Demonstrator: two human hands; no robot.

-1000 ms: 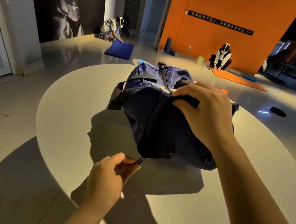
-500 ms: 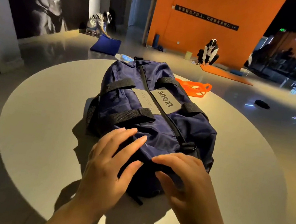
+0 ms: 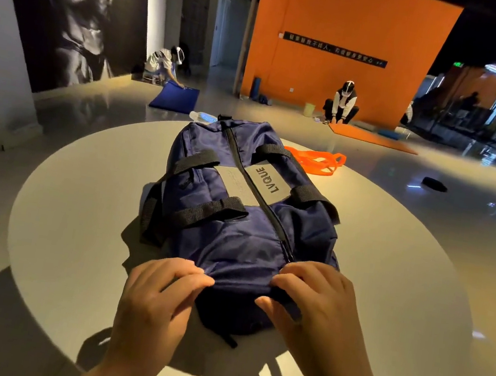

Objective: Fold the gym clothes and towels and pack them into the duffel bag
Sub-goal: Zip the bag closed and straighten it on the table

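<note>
Both my hands sit at the near end of the bag, zip running straight away from me.

The navy nylon duffel bag (image 3: 235, 218) lies lengthwise on the round pale bench (image 3: 76, 210); my left hand (image 3: 156, 299) pinches its end fabric, my right hand (image 3: 316, 304) curls round the end by the black zip (image 3: 257, 202), nearer its closed tail.
</note>
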